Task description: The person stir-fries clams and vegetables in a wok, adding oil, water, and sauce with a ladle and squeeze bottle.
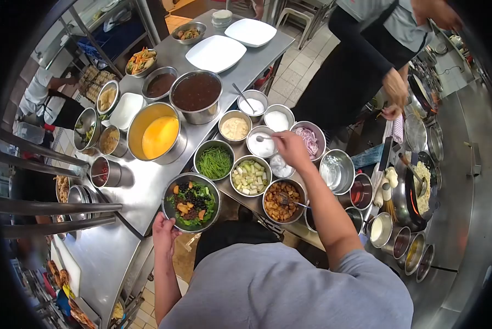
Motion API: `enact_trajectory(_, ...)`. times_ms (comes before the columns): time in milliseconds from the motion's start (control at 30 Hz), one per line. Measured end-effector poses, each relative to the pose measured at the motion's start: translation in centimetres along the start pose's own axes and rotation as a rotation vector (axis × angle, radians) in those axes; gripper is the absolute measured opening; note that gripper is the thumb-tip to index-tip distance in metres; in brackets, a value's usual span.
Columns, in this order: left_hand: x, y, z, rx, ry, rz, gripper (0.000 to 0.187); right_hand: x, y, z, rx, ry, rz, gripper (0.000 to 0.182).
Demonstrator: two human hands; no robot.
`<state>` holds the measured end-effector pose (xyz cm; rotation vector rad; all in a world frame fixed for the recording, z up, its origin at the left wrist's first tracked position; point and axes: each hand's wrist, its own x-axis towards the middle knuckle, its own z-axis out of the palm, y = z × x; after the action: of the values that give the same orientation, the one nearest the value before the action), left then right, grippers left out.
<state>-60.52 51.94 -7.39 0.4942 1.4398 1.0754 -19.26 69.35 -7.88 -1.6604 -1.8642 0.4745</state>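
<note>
My left hand [166, 231] grips the rim of a metal bowl [191, 202] holding green leaves, orange pieces and dark bits. Over a container of white powder [261, 142], my right hand [291, 148] is closed on a small spoon [263, 138], its bowl above the powder. Around it stand bowls of sliced red onion [308, 141], another white powder [278, 121], a cream-coloured paste [235, 128], chopped pale green vegetable [249, 176] and cut green stalks [214, 162]. Browned cubes [283, 200] with a spoon in them sit nearest my body.
Pots of yellow liquid [159, 137] and dark sauce [195, 94] stand on the left steel table, with white plates [216, 54] behind. A co-worker's hands [395, 94] are at upper right, near a wok [413, 192]. Another person [43, 96] stands far left.
</note>
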Motion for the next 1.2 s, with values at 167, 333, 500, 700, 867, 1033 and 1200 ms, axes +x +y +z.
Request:
enact_trajectory(167,1.4,1.3,0.1,0.045,-0.003,-0.014,0.008,-1.5,5.8,-1.4,0.101,0.153,0.307,0.021)
enact_trajectory(333,2.6,4.0,3.3,0.072,-0.046,-0.008,0.004,-0.5,5.9,2.0,0.177,0.274,0.397,0.022)
enact_trajectory(500,4.3,5.1,5.4,0.094,-0.107,0.010,0.003,0.5,5.6,4.8,0.204,0.216,0.475,0.024)
enact_trajectory(700,5.4,5.9,7.2,0.136,-0.149,0.009,0.006,0.5,7.9,7.5,0.541,0.222,0.547,0.017)
enact_trajectory(867,7.1,5.2,9.0,0.142,-0.129,0.052,0.009,-1.0,5.6,2.5,0.940,0.193,0.737,0.017)
enact_trajectory(1033,8.8,5.0,11.9,0.145,-0.132,0.110,0.010,-1.6,1.7,-2.0,1.256,0.157,0.751,0.017)
enact_trajectory(1200,11.4,4.0,14.0,-0.040,-0.228,-0.026,0.007,-1.8,1.4,-1.8,1.018,0.239,0.666,0.017)
